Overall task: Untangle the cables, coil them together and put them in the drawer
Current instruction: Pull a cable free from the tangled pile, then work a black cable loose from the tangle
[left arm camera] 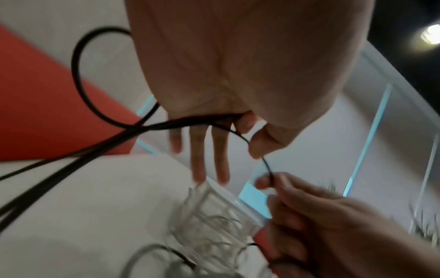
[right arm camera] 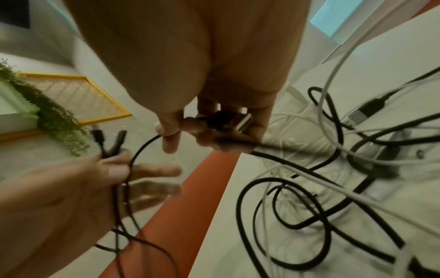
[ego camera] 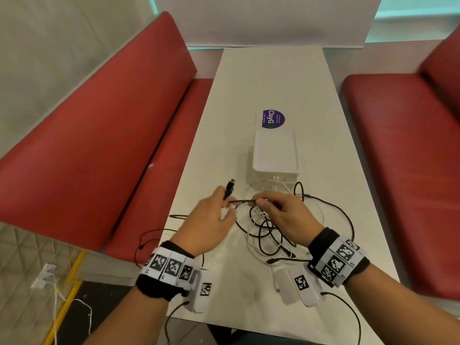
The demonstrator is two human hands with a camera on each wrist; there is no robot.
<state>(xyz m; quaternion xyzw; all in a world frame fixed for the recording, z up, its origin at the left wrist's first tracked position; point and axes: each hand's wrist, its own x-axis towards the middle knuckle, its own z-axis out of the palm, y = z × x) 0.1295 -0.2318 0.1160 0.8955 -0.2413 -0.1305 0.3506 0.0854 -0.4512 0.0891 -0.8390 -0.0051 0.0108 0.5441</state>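
Observation:
A tangle of black and white cables (ego camera: pixel 266 227) lies on the white table (ego camera: pixel 273 78) in front of a small white drawer box (ego camera: pixel 275 155). My left hand (ego camera: pixel 225 202) pinches black cable strands between thumb and forefinger, and their plug ends (ego camera: pixel 230 188) stick up past the hand. Its other fingers (left arm camera: pixel 197 159) are stretched out. My right hand (ego camera: pixel 261 201) pinches a thin black cable (left arm camera: pixel 266 163) that runs across to the left hand. In the right wrist view the right hand (right arm camera: pixel 190 135) also holds a silver-tipped plug (right arm camera: pixel 238 122).
Red benches (ego camera: pixel 112 135) (ego camera: pixel 403 155) flank the narrow table. A purple sticker (ego camera: pixel 273 119) lies beyond the drawer box. Black cable loops (ego camera: pixel 149 235) hang over the table's left edge. A white charger and cord (ego camera: pixel 47 272) lie on the floor at lower left.

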